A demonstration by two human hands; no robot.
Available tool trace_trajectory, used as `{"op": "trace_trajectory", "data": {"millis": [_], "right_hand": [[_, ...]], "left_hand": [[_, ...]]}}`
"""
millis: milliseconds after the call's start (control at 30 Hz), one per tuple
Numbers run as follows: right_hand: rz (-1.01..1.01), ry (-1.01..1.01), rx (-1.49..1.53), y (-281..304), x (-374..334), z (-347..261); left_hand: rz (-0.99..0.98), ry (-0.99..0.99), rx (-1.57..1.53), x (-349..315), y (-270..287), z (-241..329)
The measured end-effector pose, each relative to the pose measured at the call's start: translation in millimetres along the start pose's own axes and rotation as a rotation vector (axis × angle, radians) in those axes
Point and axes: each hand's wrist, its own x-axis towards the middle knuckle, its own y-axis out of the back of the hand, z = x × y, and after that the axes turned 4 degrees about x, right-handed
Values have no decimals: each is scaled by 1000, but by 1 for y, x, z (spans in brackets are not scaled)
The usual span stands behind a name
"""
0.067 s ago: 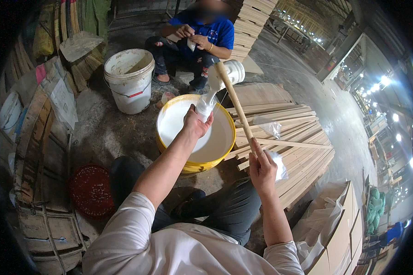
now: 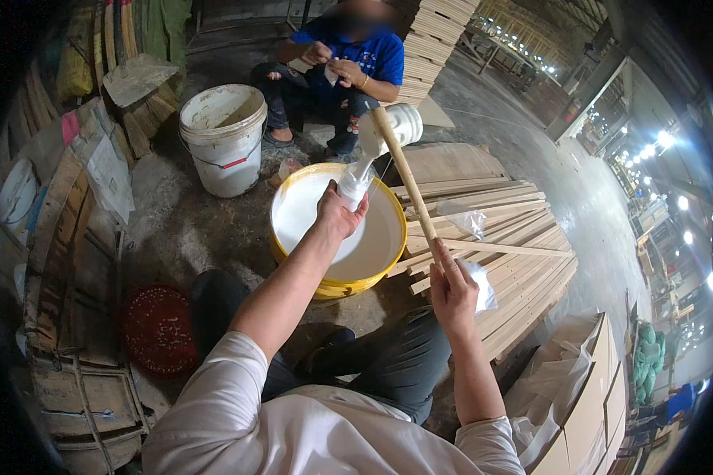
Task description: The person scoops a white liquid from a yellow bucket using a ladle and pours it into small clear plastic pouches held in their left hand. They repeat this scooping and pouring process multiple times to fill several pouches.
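Note:
My left hand is closed around a small white plastic container, above a yellow-rimmed bucket of thick white liquid. Whether this container is a bag or a bottle, I cannot tell. My right hand grips the long wooden handle of a ladle. Its white cup is tipped over, and white liquid runs from it down into the container's mouth. Opposite me sits a person in a blue shirt, whose two hands pinch a small white pouch.
A white bucket stands beyond the yellow one, left. Wooden slats lie to the right, with clear plastic bags on them. A red basin is by my left knee. Wrapped boards stand at lower right.
The fingers of the person opposite have shifted slightly around the pouch. My hands, the ladle and the container show no visible movement.

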Motion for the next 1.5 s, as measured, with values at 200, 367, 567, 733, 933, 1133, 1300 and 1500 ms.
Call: {"op": "trace_trajectory", "data": {"millis": [200, 367, 567, 733, 933, 1133, 1300, 1500], "right_hand": [[-24, -7, -52, 1, -1, 0], [-17, -41, -2, 1, -3, 0], [24, -193, 158, -2, -4, -6], [3, -274, 156, -2, -9, -4], [16, -275, 204, -5, -14, 1], [-37, -308, 191, -5, -18, 6], [-5, -306, 231, -8, -19, 7], [-29, -447, 418, -8, -21, 6]], "left_hand": [[22, -20, 6, -4, -3, -2], [-4, -6, -15, -2, -2, -2], [-82, 13, -57, 3, 6, -2], [-83, 1, -70, 5, 7, -3], [-59, 14, -39, 1, 3, -9], [-57, 18, -39, 4, 5, -8], [-57, 31, -41, 2, 4, -10], [-75, 32, -40, -3, 2, -10]]}}
